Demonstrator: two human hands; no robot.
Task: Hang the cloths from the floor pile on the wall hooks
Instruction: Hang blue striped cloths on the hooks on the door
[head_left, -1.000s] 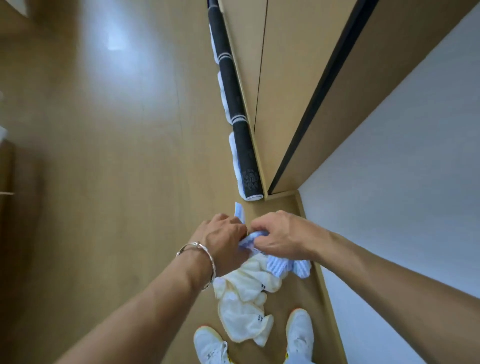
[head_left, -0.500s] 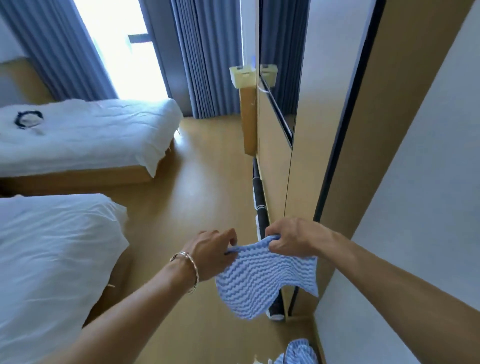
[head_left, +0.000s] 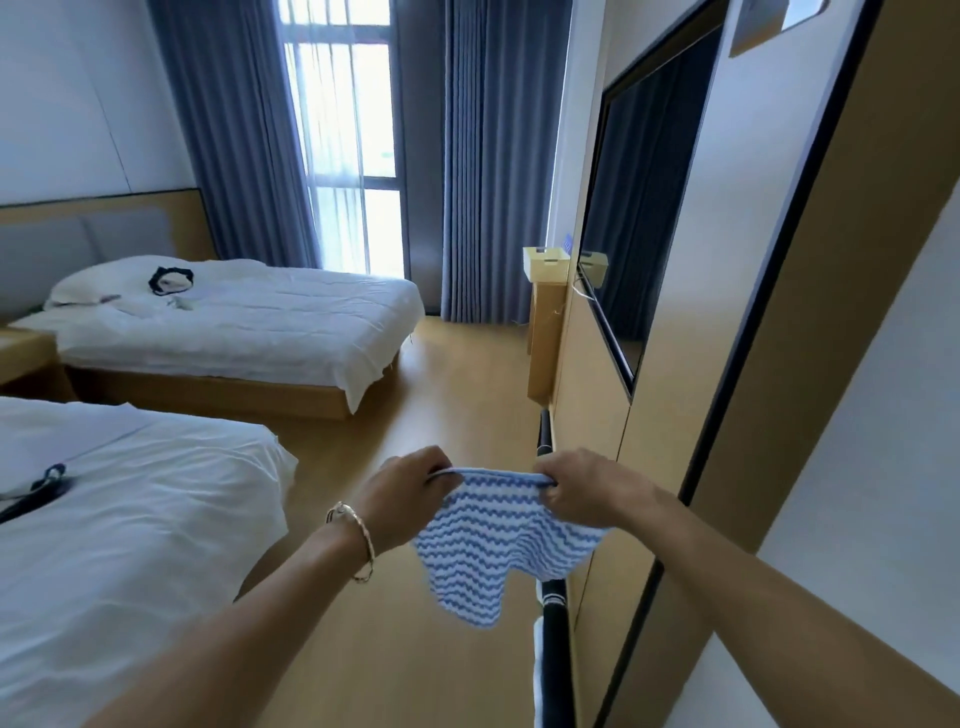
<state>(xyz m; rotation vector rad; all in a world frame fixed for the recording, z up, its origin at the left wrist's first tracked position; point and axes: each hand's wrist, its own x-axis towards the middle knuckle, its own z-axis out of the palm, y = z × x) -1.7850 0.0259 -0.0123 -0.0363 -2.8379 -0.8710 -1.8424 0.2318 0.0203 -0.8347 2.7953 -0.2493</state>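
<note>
A blue-and-white zigzag-striped cloth (head_left: 493, 551) hangs in the air in front of me, spread flat. My left hand (head_left: 402, 496), with a bracelet on the wrist, pinches its upper left corner. The upper right corner is gripped by my right hand (head_left: 587, 488). The top edge is stretched between the two hands and the rest droops below them. The floor pile and the wall hooks are out of view.
A long black rolled item (head_left: 553, 613) lies along the base of the wooden wall panel (head_left: 613, 415) on the right. A dark wall screen (head_left: 639, 208) hangs above it. Two white beds (head_left: 244, 322) (head_left: 119, 519) stand on the left, with wooden floor (head_left: 457, 395) between.
Both hands lifted the striped cloth from the floor pile and spread it out. My view rose from the floor to the room, and the pile dropped out of sight.
</note>
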